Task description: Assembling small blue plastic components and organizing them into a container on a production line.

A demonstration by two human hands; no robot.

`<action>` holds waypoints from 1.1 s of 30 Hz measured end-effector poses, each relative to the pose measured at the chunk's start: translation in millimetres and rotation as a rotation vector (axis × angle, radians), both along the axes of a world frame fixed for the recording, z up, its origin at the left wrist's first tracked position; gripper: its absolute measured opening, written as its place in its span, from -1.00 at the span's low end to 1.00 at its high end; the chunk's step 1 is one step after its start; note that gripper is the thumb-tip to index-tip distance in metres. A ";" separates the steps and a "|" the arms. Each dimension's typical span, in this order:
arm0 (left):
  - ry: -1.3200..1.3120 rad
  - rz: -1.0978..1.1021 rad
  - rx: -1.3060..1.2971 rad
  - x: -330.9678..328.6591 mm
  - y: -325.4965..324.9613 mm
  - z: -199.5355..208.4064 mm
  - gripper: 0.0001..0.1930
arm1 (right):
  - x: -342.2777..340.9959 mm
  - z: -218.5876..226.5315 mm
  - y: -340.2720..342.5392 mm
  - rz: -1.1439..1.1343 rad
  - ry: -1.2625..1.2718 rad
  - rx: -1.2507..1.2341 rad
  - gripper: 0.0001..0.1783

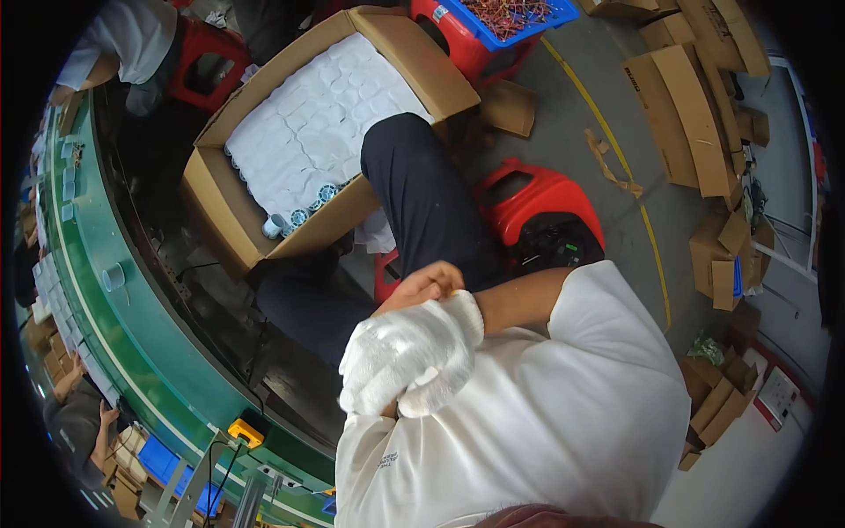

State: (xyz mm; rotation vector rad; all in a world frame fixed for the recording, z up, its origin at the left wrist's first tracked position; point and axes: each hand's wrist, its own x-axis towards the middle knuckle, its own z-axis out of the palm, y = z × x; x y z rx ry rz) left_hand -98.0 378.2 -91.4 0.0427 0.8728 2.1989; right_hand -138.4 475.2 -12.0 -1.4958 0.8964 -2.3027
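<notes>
My right hand (407, 356) wears a white knit glove and lies across my left forearm, its fingers bent round it. Just beyond the glove's cuff, my bare left hand (427, 283) shows with its fingers curled together beside my right wrist. The glove hides part of that hand, and what it holds, if anything, I cannot make out. Both arms are crossed in front of my white shirt (546, 414). Past my knees stands an open cardboard box (220, 207). White wrapped or padded pieces (326, 106) fill it, with several light-blue round parts (299, 217) along its near edge.
A green conveyor (167, 339) curves along the left, with a light-blue cup-like part (113, 277) on it. Red stools (550, 207) stand right of my legs and farther back. A blue tray (480, 22) holds thin reddish pieces. Cardboard boxes (682, 114) line the right; other people sit left.
</notes>
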 end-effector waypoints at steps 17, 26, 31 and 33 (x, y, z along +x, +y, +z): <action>0.117 0.183 -0.558 -105.8 104.0 -70.6 -0.76 | -208.8 -82.3 135.3 -0.920 -0.771 0.491 -0.65; 0.316 0.463 -1.140 -120.5 -44.6 -77.0 -0.82 | -399.0 -169.1 303.6 -1.383 -0.129 2.107 -0.34; 0.531 0.354 -1.728 -176.5 -189.0 -199.4 -0.67 | -358.5 -164.0 226.1 -1.851 -0.419 0.969 -0.55; 0.428 0.339 -1.735 -196.0 -203.7 -217.0 -0.64 | -325.8 -135.6 187.2 -1.863 -0.502 0.731 -0.60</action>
